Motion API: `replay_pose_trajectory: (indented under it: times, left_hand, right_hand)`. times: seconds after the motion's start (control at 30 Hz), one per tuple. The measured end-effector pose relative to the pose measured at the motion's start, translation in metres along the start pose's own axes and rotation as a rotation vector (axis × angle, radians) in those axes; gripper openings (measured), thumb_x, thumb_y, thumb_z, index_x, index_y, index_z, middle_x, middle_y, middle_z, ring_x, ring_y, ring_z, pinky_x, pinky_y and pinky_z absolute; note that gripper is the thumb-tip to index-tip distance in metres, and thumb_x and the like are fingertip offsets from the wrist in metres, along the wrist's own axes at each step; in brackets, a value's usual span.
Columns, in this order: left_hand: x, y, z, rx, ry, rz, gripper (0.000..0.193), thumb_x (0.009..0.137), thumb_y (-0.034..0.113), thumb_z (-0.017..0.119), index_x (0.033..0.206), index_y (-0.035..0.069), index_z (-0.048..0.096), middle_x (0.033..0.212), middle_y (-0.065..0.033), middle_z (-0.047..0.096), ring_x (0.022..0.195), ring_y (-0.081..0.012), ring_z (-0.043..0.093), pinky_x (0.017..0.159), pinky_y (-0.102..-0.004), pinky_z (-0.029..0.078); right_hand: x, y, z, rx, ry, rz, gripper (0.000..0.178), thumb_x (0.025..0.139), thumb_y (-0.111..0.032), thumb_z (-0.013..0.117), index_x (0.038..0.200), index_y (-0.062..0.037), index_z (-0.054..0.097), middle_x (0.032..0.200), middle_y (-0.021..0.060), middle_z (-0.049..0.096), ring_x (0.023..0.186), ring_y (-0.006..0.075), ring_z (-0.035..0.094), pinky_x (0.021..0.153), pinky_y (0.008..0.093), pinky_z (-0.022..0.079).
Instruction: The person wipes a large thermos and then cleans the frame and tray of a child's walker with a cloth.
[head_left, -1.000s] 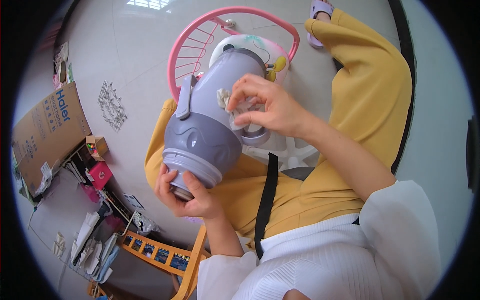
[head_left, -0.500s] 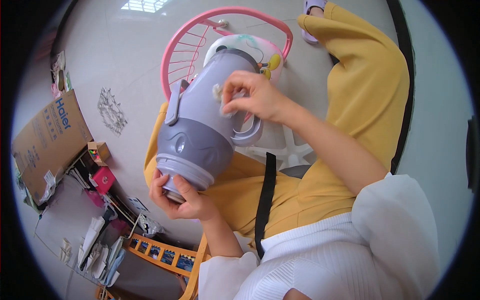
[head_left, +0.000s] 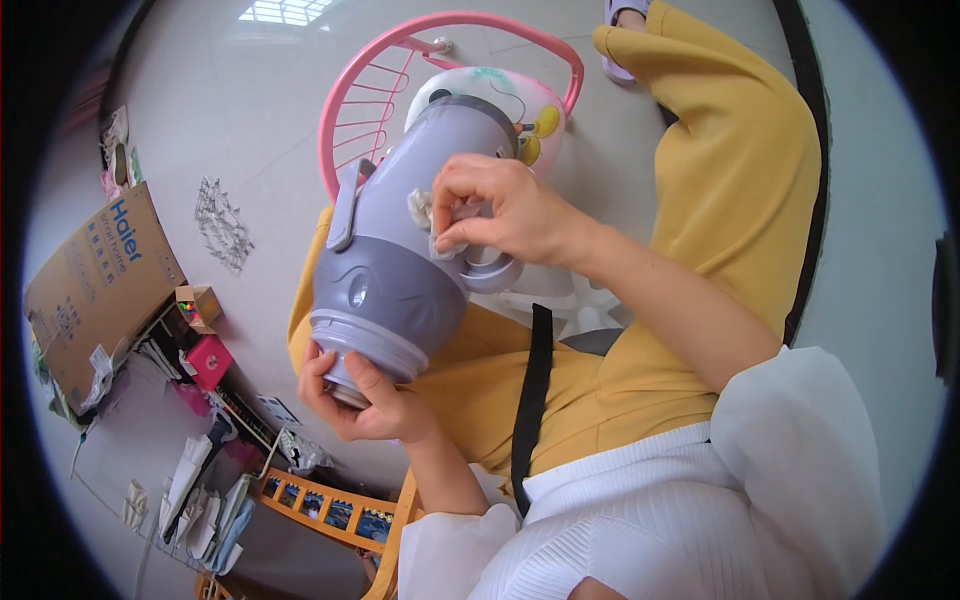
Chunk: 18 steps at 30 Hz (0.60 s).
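Observation:
A large lilac and grey vacuum flask (head_left: pixel 410 200) lies tilted across my lap, its threaded mouth toward me and its grey base away. Around the mouth end curl the fingers of my left hand (head_left: pixel 365 395), gripping the flask. My right hand (head_left: pixel 500 210) pinches a crumpled white tissue (head_left: pixel 421 207) and presses it on the flask's side, just above the dark grey band. The side handle (head_left: pixel 495 275) shows below my right wrist, and a lilac strap-like handle (head_left: pixel 346 205) stands on the opposite side.
Beyond the flask stands a pink-framed child's chair (head_left: pixel 335 110) with a printed white seat. At left are a cardboard box (head_left: pixel 110 290), a small pink box (head_left: pixel 208 361) and a rack of papers (head_left: pixel 205 500). An orange wooden chair (head_left: pixel 325 505) is near my left elbow.
My right hand has slid the tissue down along the flask, a little toward me and the mouth end. My left hand and the flask have stayed nearly in place.

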<state>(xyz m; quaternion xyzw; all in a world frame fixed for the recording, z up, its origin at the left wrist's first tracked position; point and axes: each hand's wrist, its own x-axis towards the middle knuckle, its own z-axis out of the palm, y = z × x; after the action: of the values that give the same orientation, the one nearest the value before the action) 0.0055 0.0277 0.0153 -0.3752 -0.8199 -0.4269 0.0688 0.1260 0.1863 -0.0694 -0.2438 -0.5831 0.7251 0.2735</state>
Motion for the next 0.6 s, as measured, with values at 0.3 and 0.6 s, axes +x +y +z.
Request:
replay_pose_trajectory:
  times: [0.3, 0.6]
  left_hand:
    - [-0.001, 0.003, -0.001, 0.008, -0.001, -0.016, 0.018, 0.083, 0.010, 0.061, 0.095, -0.002, 0.054, 0.106, -0.0168, 0.056, 0.102, -0.0275, 0.053, 0.095, -0.0412, 0.038]
    - [-0.004, 0.005, 0.008, -0.051, 0.001, -0.017, 0.019, 0.083, 0.012, 0.061, 0.095, -0.001, 0.053, 0.106, -0.0171, 0.056, 0.102, -0.0282, 0.053, 0.095, -0.0416, 0.038]
  right_hand:
    - [0.003, -0.001, 0.004, 0.074, 0.111, 0.004, 0.015, 0.078, -0.006, 0.070, 0.086, -0.0036, 0.058, 0.087, 0.0023, 0.057, 0.079, 0.0132, 0.057, 0.073, 0.0251, 0.045]
    - [0.023, 0.085, -0.043, -0.569, 0.377, 0.311, 0.015, 0.076, -0.006, 0.067, 0.090, -0.0048, 0.059, 0.089, 0.0117, 0.061, 0.085, 0.0268, 0.062, 0.078, 0.0331, 0.049]
